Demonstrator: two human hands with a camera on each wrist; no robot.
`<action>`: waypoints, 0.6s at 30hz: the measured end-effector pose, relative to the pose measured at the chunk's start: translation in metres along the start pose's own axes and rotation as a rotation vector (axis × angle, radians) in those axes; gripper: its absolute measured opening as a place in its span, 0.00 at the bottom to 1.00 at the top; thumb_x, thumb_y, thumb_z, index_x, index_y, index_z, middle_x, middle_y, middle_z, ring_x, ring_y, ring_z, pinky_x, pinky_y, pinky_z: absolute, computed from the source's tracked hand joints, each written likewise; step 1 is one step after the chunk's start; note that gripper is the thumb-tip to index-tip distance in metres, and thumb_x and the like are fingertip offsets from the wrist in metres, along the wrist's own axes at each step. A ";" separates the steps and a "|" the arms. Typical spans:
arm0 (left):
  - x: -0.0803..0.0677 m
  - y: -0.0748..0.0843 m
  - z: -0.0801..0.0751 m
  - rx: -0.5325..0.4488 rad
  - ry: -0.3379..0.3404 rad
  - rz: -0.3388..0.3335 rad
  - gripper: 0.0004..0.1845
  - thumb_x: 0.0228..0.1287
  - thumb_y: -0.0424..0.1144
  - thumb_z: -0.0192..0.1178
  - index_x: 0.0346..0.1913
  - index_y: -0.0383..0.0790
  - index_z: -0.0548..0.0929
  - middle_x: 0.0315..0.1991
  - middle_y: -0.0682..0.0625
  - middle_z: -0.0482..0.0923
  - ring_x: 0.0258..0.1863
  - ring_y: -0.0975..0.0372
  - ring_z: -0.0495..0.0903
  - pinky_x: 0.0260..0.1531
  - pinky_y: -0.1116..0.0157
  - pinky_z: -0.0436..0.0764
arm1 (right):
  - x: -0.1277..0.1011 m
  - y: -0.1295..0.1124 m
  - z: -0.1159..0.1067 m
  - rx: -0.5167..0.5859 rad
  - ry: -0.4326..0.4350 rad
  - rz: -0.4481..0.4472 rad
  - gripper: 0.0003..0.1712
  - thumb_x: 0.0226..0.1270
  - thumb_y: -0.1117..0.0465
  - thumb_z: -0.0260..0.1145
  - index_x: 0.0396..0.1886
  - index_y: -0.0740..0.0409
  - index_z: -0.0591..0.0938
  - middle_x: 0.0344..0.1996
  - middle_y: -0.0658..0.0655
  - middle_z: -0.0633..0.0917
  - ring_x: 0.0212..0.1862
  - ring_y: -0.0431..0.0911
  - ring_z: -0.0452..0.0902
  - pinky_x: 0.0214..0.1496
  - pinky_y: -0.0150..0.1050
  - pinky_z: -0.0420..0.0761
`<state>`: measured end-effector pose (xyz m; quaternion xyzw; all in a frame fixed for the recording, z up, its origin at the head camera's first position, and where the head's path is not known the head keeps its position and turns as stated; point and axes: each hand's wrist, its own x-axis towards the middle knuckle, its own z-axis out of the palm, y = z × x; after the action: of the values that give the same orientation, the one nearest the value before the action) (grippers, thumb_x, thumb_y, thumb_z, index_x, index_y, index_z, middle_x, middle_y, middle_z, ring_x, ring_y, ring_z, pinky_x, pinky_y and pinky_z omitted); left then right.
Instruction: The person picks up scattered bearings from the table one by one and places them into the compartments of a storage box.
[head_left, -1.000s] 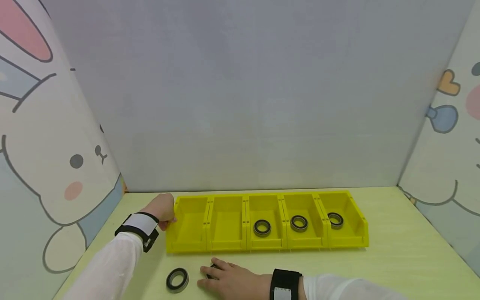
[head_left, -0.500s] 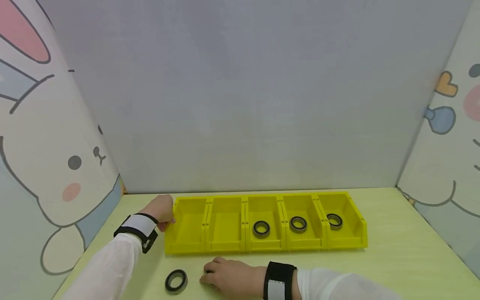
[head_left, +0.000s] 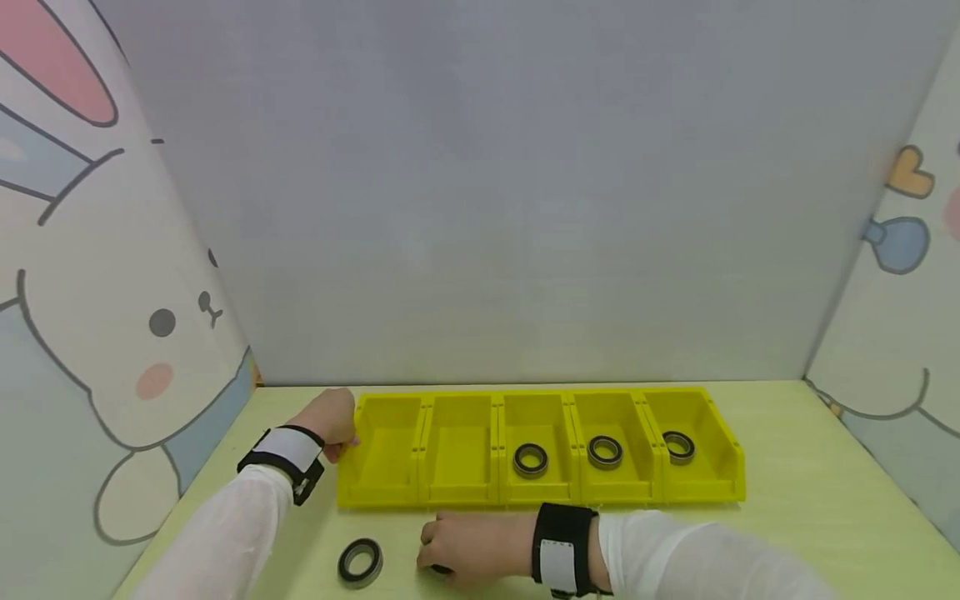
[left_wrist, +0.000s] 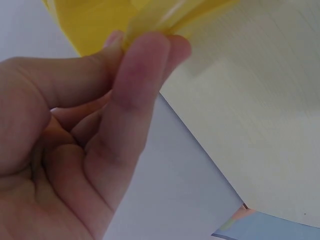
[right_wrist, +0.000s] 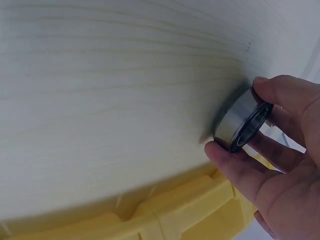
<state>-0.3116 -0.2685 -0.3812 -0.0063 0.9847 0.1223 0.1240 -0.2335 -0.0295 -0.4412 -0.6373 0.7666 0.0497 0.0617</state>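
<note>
Yellow bins [head_left: 540,492], five in a row. Pale yellow-green table [head_left: 810,508] with faint wood grain. Black bearings with silver rims: one on table [head_left: 360,563], one in right hand [right_wrist: 242,120]. Grey back wall [head_left: 510,208]. White side panels [head_left: 97,317] with cartoon rabbit, pink cheek, blue patch. White sleeves [head_left: 225,533], black wrist straps [head_left: 558,550] with white patches.

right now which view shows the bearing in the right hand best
The right wrist view: the bearing shows clearly there, pinched between thumb and fingers just off the table. The head view has the right hand covering nearly all of it. The left wrist view misses it.
</note>
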 end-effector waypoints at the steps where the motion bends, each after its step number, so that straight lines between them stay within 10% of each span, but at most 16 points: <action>1: 0.001 0.000 0.000 -0.006 -0.002 -0.002 0.09 0.55 0.30 0.67 0.24 0.31 0.77 0.16 0.44 0.78 0.12 0.59 0.81 0.17 0.67 0.83 | -0.001 0.002 -0.003 0.022 -0.014 -0.006 0.19 0.62 0.60 0.67 0.54 0.47 0.81 0.47 0.45 0.81 0.44 0.33 0.73 0.45 0.19 0.68; 8: 0.003 -0.004 0.003 -0.009 0.009 -0.003 0.09 0.55 0.31 0.67 0.25 0.30 0.78 0.17 0.44 0.78 0.11 0.60 0.80 0.16 0.67 0.82 | -0.003 0.018 -0.040 0.098 -0.020 0.011 0.21 0.60 0.62 0.67 0.55 0.52 0.80 0.48 0.48 0.82 0.48 0.36 0.76 0.48 0.20 0.71; 18: 0.001 -0.003 0.004 0.010 0.015 0.017 0.09 0.55 0.31 0.68 0.24 0.31 0.78 0.15 0.45 0.78 0.11 0.61 0.80 0.16 0.68 0.82 | 0.012 0.054 -0.063 0.049 0.096 0.255 0.21 0.65 0.61 0.64 0.58 0.53 0.78 0.53 0.52 0.80 0.47 0.40 0.77 0.48 0.25 0.77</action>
<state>-0.3116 -0.2700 -0.3860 0.0018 0.9862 0.1184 0.1157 -0.2907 -0.0412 -0.3814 -0.5348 0.8443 0.0079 0.0336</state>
